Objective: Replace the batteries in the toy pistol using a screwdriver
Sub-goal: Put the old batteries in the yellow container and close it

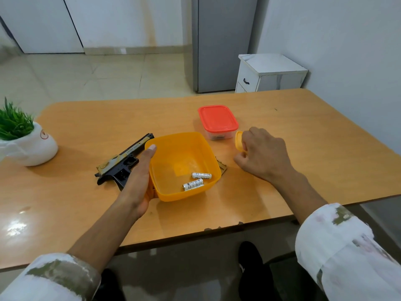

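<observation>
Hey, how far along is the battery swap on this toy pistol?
Early. Done: the yellow tub is open, batteries showing inside. In hand: left hand holds the tub, right hand holds a yellow lid. Left: the toy pistol lies on the table; no screwdriver is visible.

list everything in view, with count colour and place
table: 1, orange-brown, under everything
yellow tub: 1, open, table centre
batteries: two or three, white, inside yellow tub
toy pistol: 1, black and gold, left of tub
red-lidded box: 1, clear, behind tub
yellow lid: 1, in right hand
gold piece: 1, flat, by tub's right side
potted plant: 1, green, white pot, table's left edge
white cabinet: 1, beyond table
left hand: holds tub's left wall
right hand: pinches yellow lid
</observation>
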